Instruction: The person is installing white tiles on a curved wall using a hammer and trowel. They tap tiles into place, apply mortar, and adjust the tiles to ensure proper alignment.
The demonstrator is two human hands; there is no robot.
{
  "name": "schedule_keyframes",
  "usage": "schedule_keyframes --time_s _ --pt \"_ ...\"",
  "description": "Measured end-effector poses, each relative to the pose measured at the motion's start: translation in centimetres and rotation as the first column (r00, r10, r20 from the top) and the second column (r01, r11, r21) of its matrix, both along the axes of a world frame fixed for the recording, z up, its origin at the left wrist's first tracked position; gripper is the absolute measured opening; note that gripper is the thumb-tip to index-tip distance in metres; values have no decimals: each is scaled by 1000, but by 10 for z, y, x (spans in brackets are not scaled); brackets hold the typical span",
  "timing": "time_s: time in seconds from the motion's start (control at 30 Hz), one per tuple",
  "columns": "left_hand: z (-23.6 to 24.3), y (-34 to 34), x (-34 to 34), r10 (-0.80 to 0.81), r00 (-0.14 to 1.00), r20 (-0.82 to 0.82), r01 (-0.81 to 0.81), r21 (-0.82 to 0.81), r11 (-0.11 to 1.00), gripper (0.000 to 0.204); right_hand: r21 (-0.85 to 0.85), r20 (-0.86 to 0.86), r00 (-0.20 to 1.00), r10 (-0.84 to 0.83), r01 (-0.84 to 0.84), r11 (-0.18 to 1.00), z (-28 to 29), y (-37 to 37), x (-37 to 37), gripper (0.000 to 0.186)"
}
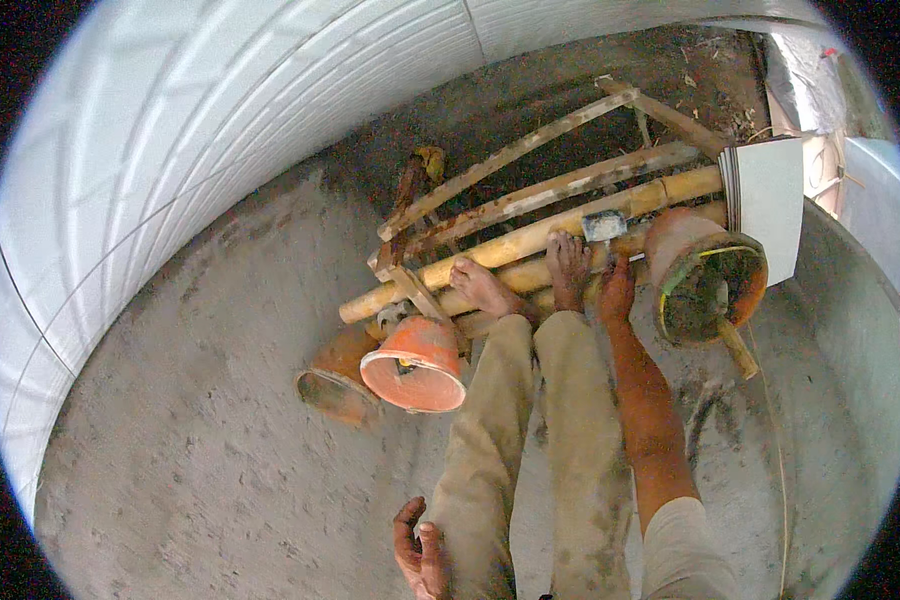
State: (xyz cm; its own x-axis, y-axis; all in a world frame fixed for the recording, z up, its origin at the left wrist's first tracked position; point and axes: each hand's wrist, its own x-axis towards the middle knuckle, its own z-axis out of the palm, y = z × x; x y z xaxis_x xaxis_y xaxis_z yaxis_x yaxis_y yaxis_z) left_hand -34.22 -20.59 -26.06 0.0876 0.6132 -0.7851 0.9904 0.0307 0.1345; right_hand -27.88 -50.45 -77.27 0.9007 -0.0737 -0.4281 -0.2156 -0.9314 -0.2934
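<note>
My right hand [618, 290] reaches down beside my right foot, by the bamboo poles [535, 237]. Its fingers are curled in, and what they close on is hidden. Just beyond the fingertips shows a small flat rectangular piece [603, 225], grey and white like a scraper blade; whether it joins the hand cannot be made out. Low in the view, my left hand [420, 553] hangs beside my left leg, loosely curled with the thumb apart and nothing in it. Both bare feet rest on the poles.
An orange bucket [417, 365] and a dirty brown one [337, 385] lie tipped at left. A crusted bucket [705, 265] with a stick [737, 350] is at right, before white panels [770, 200]. Wooden bars [530, 150] lie beyond the poles; a thin cord [782, 470] crosses the floor.
</note>
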Motion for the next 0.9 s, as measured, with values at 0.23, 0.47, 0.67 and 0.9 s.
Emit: schedule_keyframes --time_s 0.23,0.47,0.67,0.9 --pt "-2 6 -9 319 947 -29 -320 -124 939 62 296 300 954 14 -107 949 -30 -48 -25 48" --pt "3 -5 -29 394 918 -46 -397 -96 913 63 518 -195 938 287 -150 842 122 128 22 25" --pt "3 -23 -47 525 851 -27 -525 -92 846 64 788 -275 421 864 -417 453 217 307 -2 20" --pt "5 -30 -40 677 736 -6 -675 -91 732 63 695 -233 780 581 -285 661 170 384 -55 19"
